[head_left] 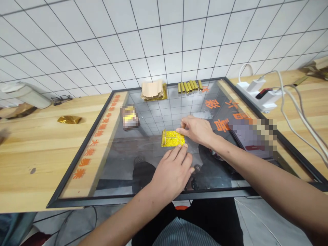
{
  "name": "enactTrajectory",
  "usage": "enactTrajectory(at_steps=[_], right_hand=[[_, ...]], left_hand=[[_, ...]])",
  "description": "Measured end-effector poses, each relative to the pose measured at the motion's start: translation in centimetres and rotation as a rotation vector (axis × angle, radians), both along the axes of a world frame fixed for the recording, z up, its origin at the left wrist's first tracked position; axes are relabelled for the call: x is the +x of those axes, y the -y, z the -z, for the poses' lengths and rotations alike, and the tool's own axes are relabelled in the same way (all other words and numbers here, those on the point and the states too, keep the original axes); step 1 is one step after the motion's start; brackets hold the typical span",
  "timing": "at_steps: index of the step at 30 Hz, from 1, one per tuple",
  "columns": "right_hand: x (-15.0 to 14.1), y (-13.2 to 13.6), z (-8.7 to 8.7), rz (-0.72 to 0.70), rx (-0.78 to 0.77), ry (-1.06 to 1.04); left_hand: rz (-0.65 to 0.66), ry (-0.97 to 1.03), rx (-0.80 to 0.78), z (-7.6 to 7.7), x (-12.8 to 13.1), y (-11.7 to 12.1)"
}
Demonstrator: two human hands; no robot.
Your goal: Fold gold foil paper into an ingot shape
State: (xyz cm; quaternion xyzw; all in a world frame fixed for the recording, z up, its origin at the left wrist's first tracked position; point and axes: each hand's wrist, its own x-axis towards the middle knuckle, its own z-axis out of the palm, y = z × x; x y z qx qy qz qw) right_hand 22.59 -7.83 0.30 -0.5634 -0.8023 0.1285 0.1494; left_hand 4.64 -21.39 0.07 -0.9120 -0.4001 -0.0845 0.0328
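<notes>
A small sheet of gold foil paper [172,138] lies flat on the glass panel [151,116] in the middle of the table. My left hand [172,172] rests just below it, with fingertips pressed together on the sheet's lower right edge. My right hand [196,129] comes in from the right and pinches the sheet's right edge with curled fingers. Both forearms reach in from the bottom of the view.
A stack of tan and gold sheets [153,90] and a row of rolled gold tubes [189,86] sit at the glass's far edge. A crumpled gold piece [69,119] lies on the wooden table [38,153] at left. A power strip [258,92] with cables is at right.
</notes>
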Motion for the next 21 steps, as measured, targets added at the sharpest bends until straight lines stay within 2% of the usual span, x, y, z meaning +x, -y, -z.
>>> enactTrajectory(at_steps=[13,21], right_hand=[[0.0,0.1,-0.2,-0.001,-0.002,0.014],[0.0,0.1,-0.1,-0.007,0.004,0.007]], left_hand=[[-0.095,0.079,-0.008,0.4,-0.2,0.9],[-0.069,0.045,-0.001,-0.3,-1.2,2.0]])
